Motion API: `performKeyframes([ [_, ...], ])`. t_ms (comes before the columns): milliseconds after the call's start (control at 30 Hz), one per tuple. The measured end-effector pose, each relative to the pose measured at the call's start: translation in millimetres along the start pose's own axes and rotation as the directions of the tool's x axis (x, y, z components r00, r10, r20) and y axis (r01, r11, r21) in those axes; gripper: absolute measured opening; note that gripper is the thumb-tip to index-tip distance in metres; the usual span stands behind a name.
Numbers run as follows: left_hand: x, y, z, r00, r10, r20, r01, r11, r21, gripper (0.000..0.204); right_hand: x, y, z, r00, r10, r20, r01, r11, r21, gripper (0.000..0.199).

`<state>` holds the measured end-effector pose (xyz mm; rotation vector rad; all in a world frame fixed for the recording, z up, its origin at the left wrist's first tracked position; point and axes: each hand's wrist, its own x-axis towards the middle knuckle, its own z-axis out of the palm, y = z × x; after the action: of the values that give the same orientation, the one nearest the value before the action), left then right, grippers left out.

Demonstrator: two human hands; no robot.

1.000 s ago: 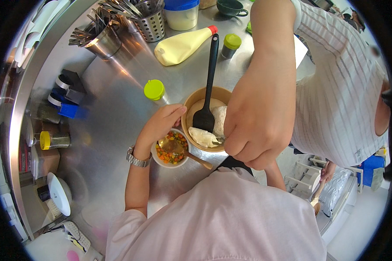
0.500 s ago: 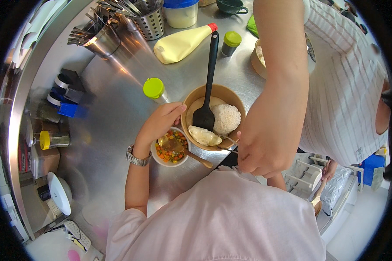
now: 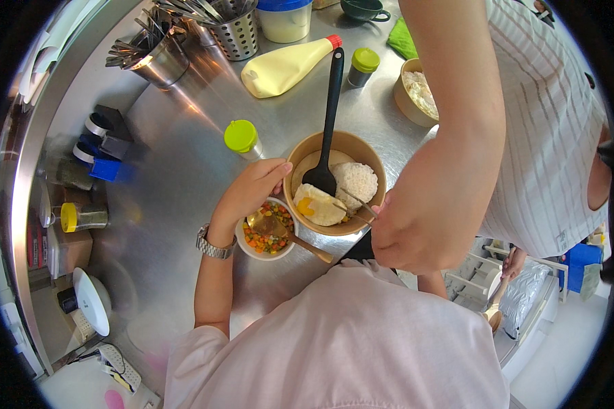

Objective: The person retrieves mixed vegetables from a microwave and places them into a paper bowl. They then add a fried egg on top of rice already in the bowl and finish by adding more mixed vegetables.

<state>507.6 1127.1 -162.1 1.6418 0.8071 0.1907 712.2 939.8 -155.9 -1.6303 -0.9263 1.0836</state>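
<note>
At the left side of a brown paper bowl [image 3: 378, 167], my left hand [image 3: 256, 184], with a metal watch at its wrist, grips the rim. The bowl holds a rice mound [image 3: 355, 184], a fried egg [image 3: 324, 208] with some yolk showing, and the head of a black spatula [image 3: 331, 102]. Metal tongs [image 3: 358, 213] reach onto the egg from the right; whose hand grips them I cannot tell. A co-worker's large hand [image 3: 423, 228] covers that spot. Only a piece of what seems my right forearm [image 3: 432, 283] shows; my right fingers are hidden.
A white bowl [image 3: 266, 256] of diced vegetables with a golden spoon [image 3: 307, 249] stands near my left wrist. Green-lidded shakers [image 3: 241, 136], a yellow squeeze bottle [image 3: 286, 67] and another paper bowl [image 3: 407, 102] stand farther off. A co-worker in stripes [image 3: 539, 136] is close at right.
The fried egg has turned so that its yolk shows, and the tongs' tips now lie higher, nearer the rice. The co-worker's arm has shifted right, uncovering more of the far paper bowl. My left hand stays put.
</note>
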Motion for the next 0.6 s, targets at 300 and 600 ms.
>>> performKeyframes([
  [300, -2.0, 2.7, 1.7, 0.996, 0.085, -0.04, -0.083, 0.995, 0.049, 0.037, -3.8, -7.9, 1.7, 0.999, 0.054, -0.002, -0.054, 0.996, 0.068, 0.017],
  [600, 2.2, 0.4, 0.0, 0.999, 0.038, 0.011, -0.038, 0.999, 0.017, 0.037, 0.8, -7.1, 2.2, 0.98, 0.186, 0.074, -0.193, 0.977, 0.094, 0.021],
])
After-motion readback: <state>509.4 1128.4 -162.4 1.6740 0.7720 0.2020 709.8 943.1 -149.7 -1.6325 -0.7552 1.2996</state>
